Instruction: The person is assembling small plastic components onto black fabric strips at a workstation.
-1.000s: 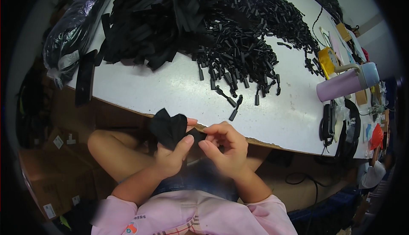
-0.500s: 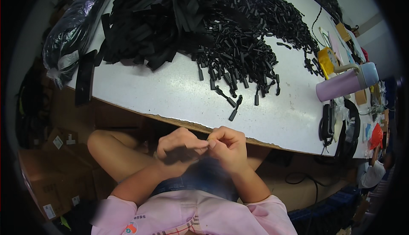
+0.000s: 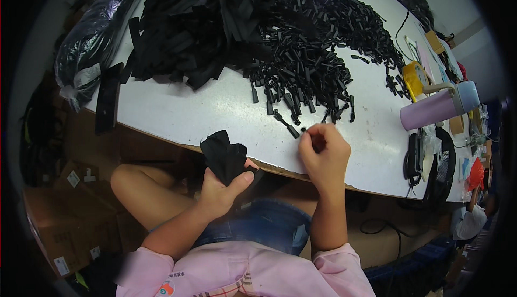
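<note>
My left hand (image 3: pixel 221 193) is closed around a bunch of black fabric strips (image 3: pixel 223 156), their ends fanned out over the table's front edge. A short dark end also sticks out by its thumb. To its right, my right hand (image 3: pixel 327 154) reaches over the white table (image 3: pixel 183 114), fingers pinched on a black zipper pull (image 3: pixel 303 130) of which only a small end shows. Beside those fingertips lies another zipper pull (image 3: pixel 286 123). A large heap of such pulls (image 3: pixel 307 54) spreads behind, next to a pile of black fabric strips (image 3: pixel 188 33).
A lilac bottle (image 3: pixel 428 109) lies tilted at the right, by a yellow tape roll (image 3: pixel 413 76). Black straps (image 3: pixel 441 157) rest near the right edge. At the far left are a plastic-wrapped bundle (image 3: pixel 97 33) and a dark flat bar (image 3: pixel 109 97). Cardboard boxes (image 3: pixel 70 221) stand below left.
My hands have parted from each other. The right one moved up and right onto a zipper pull on the table; the left one turned, bringing the black strips into view.
</note>
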`<state>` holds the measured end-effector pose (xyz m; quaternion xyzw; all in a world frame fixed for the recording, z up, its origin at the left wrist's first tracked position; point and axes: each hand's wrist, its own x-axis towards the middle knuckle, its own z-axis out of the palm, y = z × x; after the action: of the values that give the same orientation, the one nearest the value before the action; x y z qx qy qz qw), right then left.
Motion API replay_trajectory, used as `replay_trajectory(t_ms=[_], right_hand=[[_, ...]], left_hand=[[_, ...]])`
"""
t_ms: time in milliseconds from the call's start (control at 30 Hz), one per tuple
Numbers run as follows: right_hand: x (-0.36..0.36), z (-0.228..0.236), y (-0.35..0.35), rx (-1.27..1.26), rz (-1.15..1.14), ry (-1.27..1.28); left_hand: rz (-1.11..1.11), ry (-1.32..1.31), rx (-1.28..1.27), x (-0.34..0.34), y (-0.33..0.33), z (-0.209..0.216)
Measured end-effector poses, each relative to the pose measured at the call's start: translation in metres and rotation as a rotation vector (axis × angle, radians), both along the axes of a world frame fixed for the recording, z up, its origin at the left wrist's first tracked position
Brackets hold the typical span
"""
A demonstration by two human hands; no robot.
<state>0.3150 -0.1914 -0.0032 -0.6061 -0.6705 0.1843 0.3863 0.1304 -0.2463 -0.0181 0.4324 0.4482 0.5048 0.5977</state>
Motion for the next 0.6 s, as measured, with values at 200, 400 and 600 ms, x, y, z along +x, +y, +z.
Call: replay_trajectory(t_ms=[200,400,600], right_hand=[[-0.016,0.010,-0.033,-0.473,0.638,0.897],[-0.019,0.005,-0.035,-0.514,0.580,0.975],[-0.019,0.003,-0.035,-0.571,0.598,1.034]], left_hand=[[-0.075,-0.006,0.098,0.003,0.002,0.008],[-0.098,-0.026,0.120,0.002,0.000,0.008],[-0.178,-0.025,0.084,-0.004,-0.001,0.007]])
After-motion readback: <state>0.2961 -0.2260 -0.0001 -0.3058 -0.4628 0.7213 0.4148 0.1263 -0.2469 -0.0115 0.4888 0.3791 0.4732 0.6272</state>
